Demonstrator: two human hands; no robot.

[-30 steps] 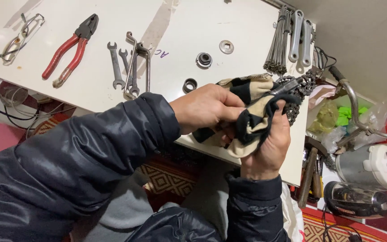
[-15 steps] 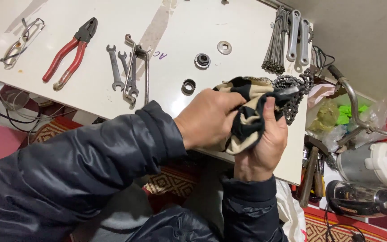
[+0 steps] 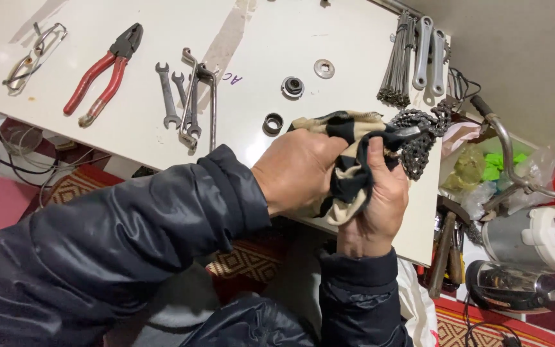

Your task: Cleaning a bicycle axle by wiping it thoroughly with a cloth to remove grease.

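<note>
Both hands (image 3: 342, 186) shifted left, gripping rag (image 3: 348, 160) around chain (image 3: 419, 138).

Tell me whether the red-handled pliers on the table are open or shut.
Shut at the jaws: the pliers lie flat on the white table, black jaws together, red handles only slightly apart.

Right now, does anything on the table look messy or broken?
Nothing looks broken. The pliers, wrenches and spokes lie neatly. Only the chain is bunched in a heap at the table's edge, beside the rag both hands hold.
</note>
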